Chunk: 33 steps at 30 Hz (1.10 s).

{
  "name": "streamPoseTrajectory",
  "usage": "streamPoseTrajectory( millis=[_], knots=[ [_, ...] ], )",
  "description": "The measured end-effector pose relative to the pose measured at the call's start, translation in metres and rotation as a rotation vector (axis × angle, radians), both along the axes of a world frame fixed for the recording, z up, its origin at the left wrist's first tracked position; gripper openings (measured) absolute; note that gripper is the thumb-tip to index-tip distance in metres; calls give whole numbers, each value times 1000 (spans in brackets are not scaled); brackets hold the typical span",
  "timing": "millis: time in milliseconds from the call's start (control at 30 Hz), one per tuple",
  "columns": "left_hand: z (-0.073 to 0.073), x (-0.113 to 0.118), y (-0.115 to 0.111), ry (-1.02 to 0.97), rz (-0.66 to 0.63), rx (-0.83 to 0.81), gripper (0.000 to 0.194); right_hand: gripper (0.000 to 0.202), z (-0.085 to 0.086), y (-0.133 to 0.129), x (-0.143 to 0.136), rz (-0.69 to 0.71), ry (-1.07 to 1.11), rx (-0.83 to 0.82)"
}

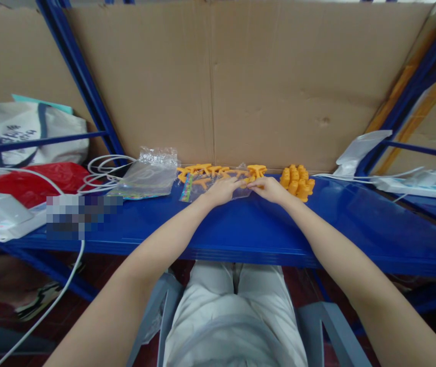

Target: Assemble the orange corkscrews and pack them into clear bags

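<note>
Over a clear plastic bag (186, 189) with a colourful edge, my left hand (223, 190) has its fingers closed on the bag near its right end. My right hand (270, 188) meets it from the right, its fingers pinched on a small orange-yellow plastic piece (249, 181). The fingertips of both hands are close together and partly hide the piece. Y-shaped orange-yellow pieces (202, 168) lie behind and under the bag, and another such piece (256, 169) sits just behind my right hand. To the right stands a cluster of chunky orange-yellow parts (297, 179).
A stack of clear bags (149, 176) lies left on the blue shelf (248, 229). Further left are white cables (105, 171), a power strip (22, 221) and a red bag (49, 178). Cardboard (213, 81) closes the back. Another power strip (420, 187) is at right.
</note>
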<state>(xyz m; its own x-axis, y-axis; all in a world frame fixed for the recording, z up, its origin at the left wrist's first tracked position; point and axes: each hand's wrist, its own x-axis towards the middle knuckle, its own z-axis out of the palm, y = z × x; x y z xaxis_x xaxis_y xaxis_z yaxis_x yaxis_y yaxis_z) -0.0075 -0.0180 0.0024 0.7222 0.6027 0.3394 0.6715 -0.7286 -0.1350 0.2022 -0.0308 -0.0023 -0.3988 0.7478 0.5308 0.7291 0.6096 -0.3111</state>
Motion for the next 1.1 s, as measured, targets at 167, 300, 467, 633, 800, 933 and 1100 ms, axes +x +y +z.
streamPoseTrajectory(
  millis=[167,300,467,633,800,933,1100],
  knots=[
    [6,-1,-1,36,21,-31,59,29,1,-3,-8,81,-28,-7],
    [7,0,-1,45,35,-52,50,29,1,-5,-13,115,-49,-9],
    [3,3,3,83,70,-3,45,32,2,-8,-16,62,-71,-19],
    [3,2,5,112,87,34,46,45,11,-14,-9,-236,-65,-5],
    [1,-3,9,64,93,53,42,36,19,-16,4,-543,-78,-31],
    [1,-5,12,18,100,37,40,29,20,-18,5,-663,-125,-144],
    [2,-6,12,-10,82,18,38,36,15,-20,-5,-708,-219,-151]
  ],
)
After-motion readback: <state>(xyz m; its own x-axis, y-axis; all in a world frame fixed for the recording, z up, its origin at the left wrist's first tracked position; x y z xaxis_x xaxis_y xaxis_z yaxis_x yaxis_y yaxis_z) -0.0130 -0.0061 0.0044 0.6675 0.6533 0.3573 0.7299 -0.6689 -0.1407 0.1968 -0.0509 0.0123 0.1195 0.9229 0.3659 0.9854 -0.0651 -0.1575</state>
